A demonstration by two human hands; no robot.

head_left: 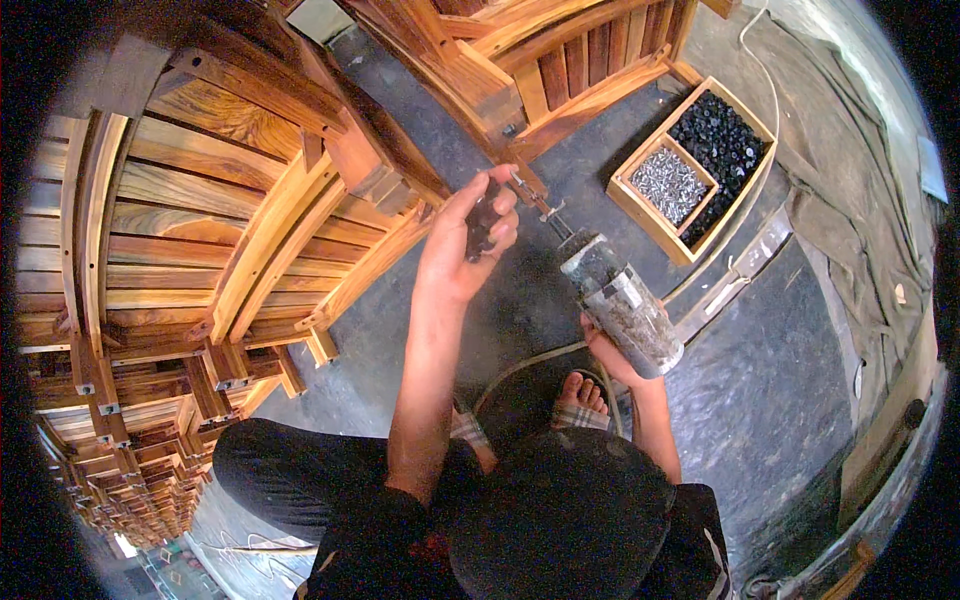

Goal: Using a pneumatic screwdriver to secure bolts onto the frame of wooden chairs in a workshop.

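My right hand (pixel 606 350) grips a power screwdriver (pixel 625 300) from below. Its worn, cylindrical body seems wrapped in clear tape, and its thin bit points up and left. Curled fingers of my left hand (pixel 450 245) cup several small black plastic pieces (pixel 483 222) in the palm. The thumb and a fingertip of that hand are at the bit's tip, perhaps on a screw too small to make out. Just beyond the left fingertips is the end of a wooden leg (pixel 493 110) of a slatted furniture piece.
A wooden box (pixel 690 250) on the dark floor holds black plastic pieces and, in an inner compartment, silver screws (pixel 668 186). Slatted wooden furniture (pixel 190 190) stacks along the left. A cord (pixel 535 355) crosses the floor by my feet. Grey-brown cloth (pixel 850 180) lies at right.
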